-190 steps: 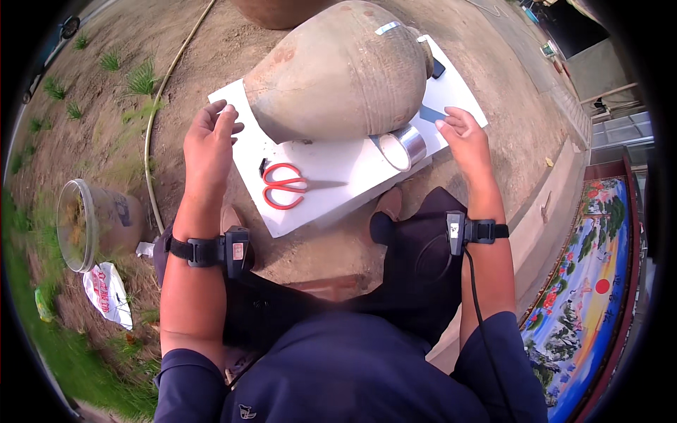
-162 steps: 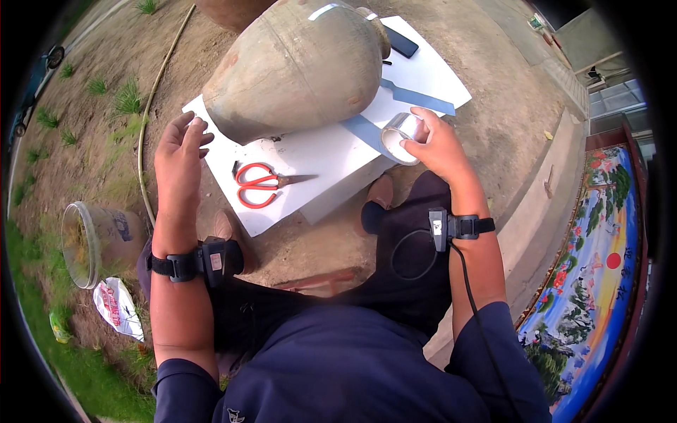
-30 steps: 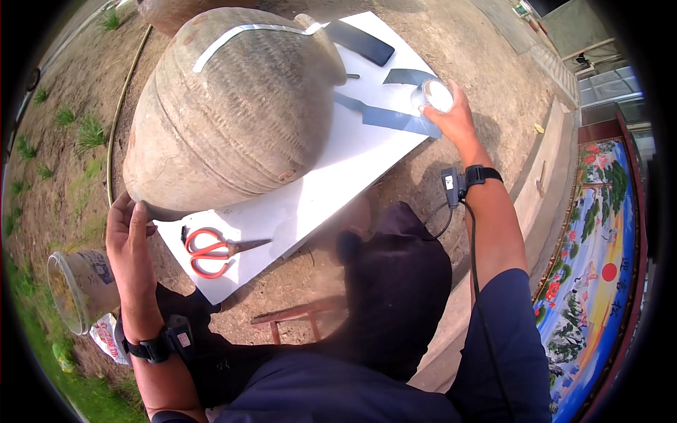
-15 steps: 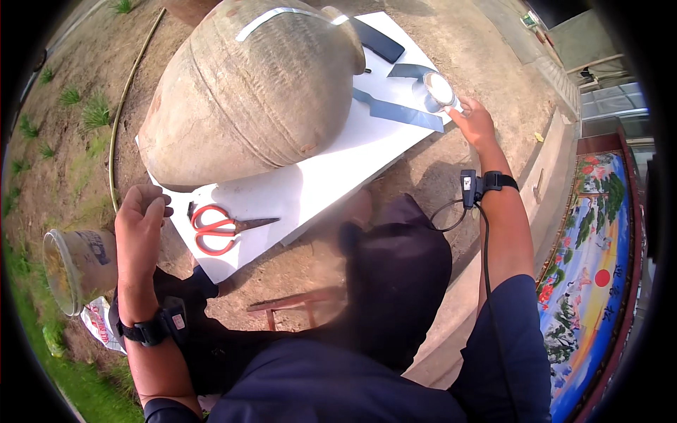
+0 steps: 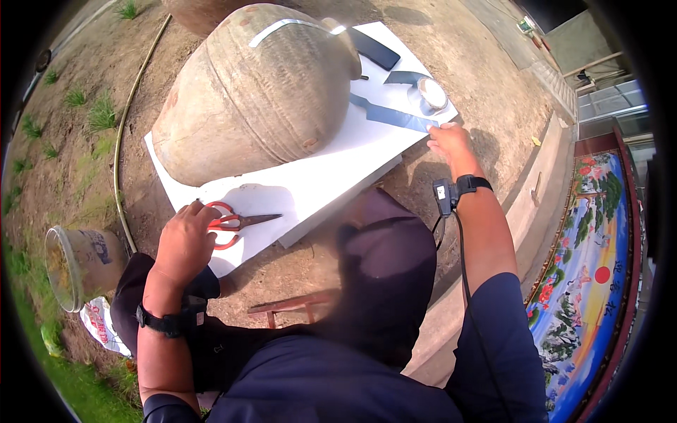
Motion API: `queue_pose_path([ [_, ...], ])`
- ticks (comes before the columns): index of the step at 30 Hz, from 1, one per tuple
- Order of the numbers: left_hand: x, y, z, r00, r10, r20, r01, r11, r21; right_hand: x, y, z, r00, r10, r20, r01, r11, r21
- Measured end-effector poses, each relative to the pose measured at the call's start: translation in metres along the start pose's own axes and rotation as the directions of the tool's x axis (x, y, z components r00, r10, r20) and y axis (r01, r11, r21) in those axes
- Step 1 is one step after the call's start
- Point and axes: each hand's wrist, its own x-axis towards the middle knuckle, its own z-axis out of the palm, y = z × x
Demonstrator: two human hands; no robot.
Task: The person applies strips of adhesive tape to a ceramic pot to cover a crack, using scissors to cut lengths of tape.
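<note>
On a white board (image 5: 317,166) lies a big ribbed clay jar (image 5: 247,99), on its side, with a pale strip (image 5: 285,25) stuck across it. My left hand (image 5: 185,243) has its fingers curled over the red handles of a pair of scissors (image 5: 240,222), whose dark blades rest on the board pointing right. Part of the handles is hidden under the fingers. At the board's right edge my right hand (image 5: 451,144) pinches the near end of a blue-grey strip (image 5: 395,116). Just beyond that hand stands a silvery roll of tape (image 5: 430,96).
A dark phone (image 5: 376,49) and another short blue-grey piece (image 5: 405,77) lie at the board's far end. To the left are a plastic bucket (image 5: 84,264) on its side and a hose (image 5: 130,106). A low concrete ledge (image 5: 525,190) runs along the right.
My left hand has moved right, from the board's corner onto the scissors' handles. My right hand has come off the tape roll, nearer to me, onto the strip's end.
</note>
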Motion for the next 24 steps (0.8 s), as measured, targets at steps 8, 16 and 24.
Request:
queue_pose_path([
  [8, 0.0, -0.003, 0.014, 1.0, -0.016, -0.005, 0.016, 0.999, 0.051, -0.032, -0.019, -0.012, 0.993, -0.04, 0.113, 0.01, 0.968, 0.25],
  [16, 0.003, -0.008, 0.031, 1.0, 0.022, -0.011, -0.02, 0.99, 0.142, -0.086, -0.061, -0.069, 0.943, -0.323, 0.08, 0.279, 0.899, 0.336],
  [24, -0.012, -0.002, 0.001, 0.997, -0.018, 0.073, 0.014, 0.998, 0.057, -0.16, -0.127, -0.136, 0.742, -0.644, -0.187, 0.655, 0.637, 0.406],
])
